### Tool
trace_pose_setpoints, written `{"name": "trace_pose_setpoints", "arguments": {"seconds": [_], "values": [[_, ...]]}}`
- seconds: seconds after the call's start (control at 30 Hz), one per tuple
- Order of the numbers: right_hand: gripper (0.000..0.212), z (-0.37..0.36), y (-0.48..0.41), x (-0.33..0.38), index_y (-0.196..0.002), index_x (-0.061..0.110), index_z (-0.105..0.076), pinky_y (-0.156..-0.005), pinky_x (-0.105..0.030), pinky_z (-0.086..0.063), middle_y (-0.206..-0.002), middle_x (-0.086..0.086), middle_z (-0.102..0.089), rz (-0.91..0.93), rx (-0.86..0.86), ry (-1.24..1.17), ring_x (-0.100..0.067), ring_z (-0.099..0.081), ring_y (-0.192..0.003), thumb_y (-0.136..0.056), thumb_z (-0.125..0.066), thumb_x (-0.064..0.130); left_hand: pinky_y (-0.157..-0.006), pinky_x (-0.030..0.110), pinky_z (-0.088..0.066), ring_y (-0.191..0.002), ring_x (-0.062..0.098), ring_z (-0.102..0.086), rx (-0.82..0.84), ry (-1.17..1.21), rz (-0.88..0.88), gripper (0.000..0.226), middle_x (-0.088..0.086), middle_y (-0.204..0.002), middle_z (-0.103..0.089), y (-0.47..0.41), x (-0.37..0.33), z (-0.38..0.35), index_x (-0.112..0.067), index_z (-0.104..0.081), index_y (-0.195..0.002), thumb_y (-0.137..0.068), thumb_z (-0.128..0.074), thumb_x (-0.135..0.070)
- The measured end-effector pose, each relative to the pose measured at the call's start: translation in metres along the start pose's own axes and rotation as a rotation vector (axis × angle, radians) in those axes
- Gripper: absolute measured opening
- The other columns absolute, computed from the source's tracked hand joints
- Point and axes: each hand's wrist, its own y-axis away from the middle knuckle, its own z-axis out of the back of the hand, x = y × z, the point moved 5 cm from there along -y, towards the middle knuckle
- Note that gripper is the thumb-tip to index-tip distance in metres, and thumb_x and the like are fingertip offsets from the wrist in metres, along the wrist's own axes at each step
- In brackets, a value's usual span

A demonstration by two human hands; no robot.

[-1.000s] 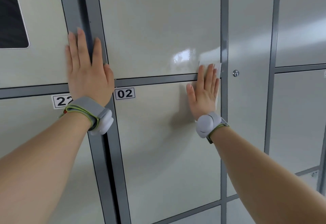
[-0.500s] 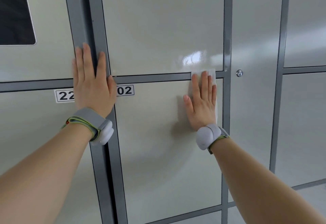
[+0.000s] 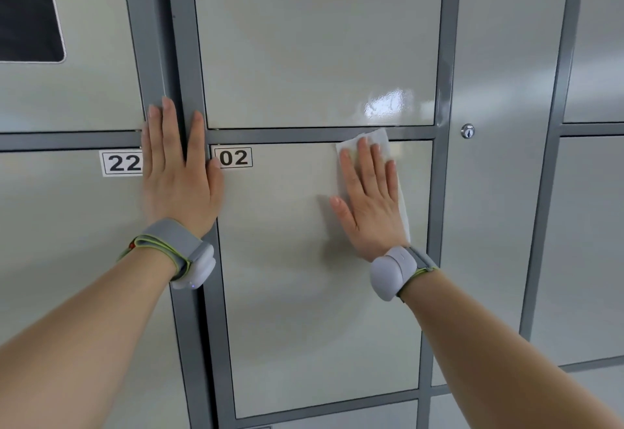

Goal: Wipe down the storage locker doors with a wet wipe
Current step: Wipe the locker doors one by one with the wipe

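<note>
Sliding a little down and leftward from the door's right edge since a second ago, the right hand (image 3: 371,206) now lies wholly on door 02 (image 3: 304,310), its fingers straight, slightly spread and pressing the wet wipe (image 3: 381,140) flat against the panel, gripping nothing. The wipe's top corner laps onto the grey crossbar (image 3: 287,134) above. The left hand (image 3: 179,175) stays braced, fingers straight, on the grey post (image 3: 197,344) between label 22 (image 3: 121,162) and label 02 (image 3: 234,157).

With only a flat palm pinning it, the wipe could bunch or slip free on a fast stroke, and its loose corner may snag at the crossbar. Dragging it across label 02 might lift the sticker's edge.

Higher up, the upper door (image 3: 304,40) shows a wet sheen (image 3: 388,104); a keyhole (image 3: 467,131) sits further right. Every locker in view is closed, so their contents cannot be told
</note>
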Motion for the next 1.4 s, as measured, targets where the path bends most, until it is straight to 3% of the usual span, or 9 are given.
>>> {"name": "trace_pose_setpoints", "arguments": {"seconds": [0.1, 0.33, 0.6, 0.77, 1.03, 1.4], "values": [[0.066, 0.007, -0.005, -0.008, -0.15, 0.014, -0.016, -0.117, -0.038, 0.006, -0.157, -0.01, -0.008, 0.025, -0.035, -0.017, -0.025, 0.0, -0.145, -0.098, -0.007, 0.053, -0.118, 0.034, 0.004, -0.141, 0.043, -0.014, 0.003, -0.002, 0.002, 0.054, 0.024, -0.153, -0.019, 0.0, 0.0, 0.002, -0.003, -0.032, -0.145, -0.094, -0.035, -0.021], [0.064, 0.015, -0.033, -0.005, -0.15, 0.015, -0.008, -0.117, -0.038, 0.012, -0.158, -0.011, 0.0, -0.159, -0.123, -0.041, -0.027, 0.006, -0.145, -0.096, -0.015, 0.048, -0.118, 0.033, 0.006, -0.142, 0.041, -0.013, 0.027, -0.02, -0.003, 0.056, 0.014, -0.154, -0.025, -0.001, 0.0, 0.0, -0.003, -0.029, -0.146, -0.094, -0.034, -0.023], [0.067, -0.007, -0.004, 0.028, -0.148, 0.011, -0.025, -0.117, -0.047, -0.005, -0.155, -0.014, -0.017, 0.085, -0.046, 0.012, -0.027, -0.007, -0.145, -0.098, -0.01, 0.054, -0.118, 0.033, 0.006, -0.141, 0.041, -0.014, 0.044, -0.013, 0.004, 0.055, 0.014, -0.153, -0.027, 0.0, 0.001, 0.001, -0.002, -0.031, -0.145, -0.094, -0.033, -0.024], [0.064, -0.005, -0.002, 0.021, -0.148, 0.014, -0.022, -0.118, -0.043, -0.001, -0.156, -0.011, -0.015, 0.141, -0.025, 0.024, -0.026, -0.005, -0.145, -0.099, -0.01, 0.053, -0.118, 0.035, 0.004, -0.142, 0.04, -0.014, 0.065, -0.011, 0.004, 0.055, 0.014, -0.153, -0.027, 0.0, 0.0, 0.002, -0.002, -0.032, -0.144, -0.094, -0.033, -0.024], [0.068, 0.005, -0.034, 0.026, -0.149, 0.013, -0.015, -0.118, -0.042, 0.004, -0.156, -0.011, -0.006, -0.009, -0.091, -0.021, -0.027, -0.001, -0.145, -0.097, -0.006, 0.055, -0.118, 0.033, 0.007, -0.142, 0.039, -0.012, 0.082, -0.003, 0.004, 0.056, 0.013, -0.154, -0.025, 0.0, -0.001, 0.002, -0.003, -0.03, -0.145, -0.093, -0.032, -0.023], [0.062, -0.009, 0.001, 0.029, -0.148, 0.015, -0.021, -0.118, -0.044, 0.001, -0.156, -0.01, -0.01, 0.224, 0.018, 0.059, -0.025, -0.003, -0.145, -0.099, -0.012, 0.052, -0.118, 0.033, 0.007, -0.141, 0.04, -0.015, 0.078, -0.005, 0.0, 0.055, 0.014, -0.153, -0.028, -0.001, 0.001, 0.003, -0.003, -0.033, -0.144, -0.093, -0.033, -0.022]]}}
